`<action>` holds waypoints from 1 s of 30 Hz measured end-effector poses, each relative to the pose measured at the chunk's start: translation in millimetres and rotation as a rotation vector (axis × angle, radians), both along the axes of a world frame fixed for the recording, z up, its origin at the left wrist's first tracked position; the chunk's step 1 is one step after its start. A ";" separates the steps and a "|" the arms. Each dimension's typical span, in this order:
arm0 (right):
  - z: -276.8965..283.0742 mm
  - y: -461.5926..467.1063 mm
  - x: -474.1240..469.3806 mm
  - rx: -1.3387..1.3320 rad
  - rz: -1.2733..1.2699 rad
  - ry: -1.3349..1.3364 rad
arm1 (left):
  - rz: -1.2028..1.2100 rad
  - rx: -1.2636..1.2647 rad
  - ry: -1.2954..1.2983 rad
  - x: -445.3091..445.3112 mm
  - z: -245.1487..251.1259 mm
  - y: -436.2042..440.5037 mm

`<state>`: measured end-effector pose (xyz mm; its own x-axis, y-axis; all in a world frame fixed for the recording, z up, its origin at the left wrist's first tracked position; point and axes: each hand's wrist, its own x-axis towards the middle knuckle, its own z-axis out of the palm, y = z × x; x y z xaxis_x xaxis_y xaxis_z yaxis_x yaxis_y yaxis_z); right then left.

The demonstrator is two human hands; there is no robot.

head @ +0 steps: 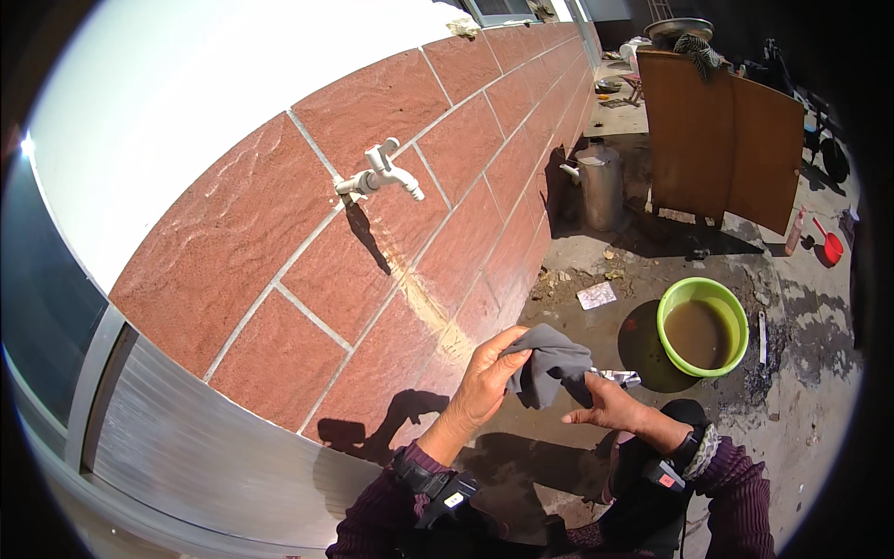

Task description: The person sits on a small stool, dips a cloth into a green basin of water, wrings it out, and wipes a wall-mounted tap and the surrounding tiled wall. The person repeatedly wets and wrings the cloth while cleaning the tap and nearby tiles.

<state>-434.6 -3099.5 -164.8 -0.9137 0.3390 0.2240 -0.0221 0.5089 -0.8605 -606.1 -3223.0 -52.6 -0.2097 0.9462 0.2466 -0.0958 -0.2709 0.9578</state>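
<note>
A crumpled grey cloth point(549, 360) hangs in front of me, its upper left edge pinched between the thumb and fingers of my left hand point(487, 383). My right hand point(616, 404) grips the cloth's darker lower right end, with its thumb sticking out to the left. Beyond the right fingers juts a shiny silvery strip point(621, 377); whether it is part of the cloth or a separate thing, I cannot tell. To the right of my hands, a lime-green plastic basin point(742, 335) stands on the ground with murky brown water point(696, 334) in it.
A white plastic tap point(380, 173) projects from the red tiled wall point(314, 335) on the left. Farther off are a metal kettle point(601, 183) and a brown wooden cabinet point(705, 133). A red dipper point(832, 246) and a pink bottle point(795, 232) are at the right.
</note>
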 end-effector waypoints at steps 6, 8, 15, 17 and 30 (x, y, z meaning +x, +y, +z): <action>-11.8 -6.7 -21.4 -0.468 0.171 -0.026 | 0.051 -0.037 -0.180 -15.4 -41.9 -17.5; 0.2 -7.4 -24.5 -0.554 0.178 -0.004 | 0.106 -0.030 -0.233 -26.6 -56.8 -23.6; 69.9 -19.8 -41.6 -0.543 0.264 0.065 | 0.185 -0.018 -0.217 -42.3 -102.6 -41.9; 70.8 -34.6 -58.7 -0.297 0.338 0.111 | 0.130 0.071 -0.307 -34.3 -114.8 -47.9; 12.5 -59.0 -99.5 0.756 0.040 0.223 | 0.004 0.062 -0.676 -53.3 -119.1 -52.0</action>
<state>-534.1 -3158.5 -152.3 -0.8285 -0.0102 0.5599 -0.1836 0.9495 -0.2544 -659.4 -3274.9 -171.7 -0.3402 0.9334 0.1142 -0.6674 -0.3252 0.6699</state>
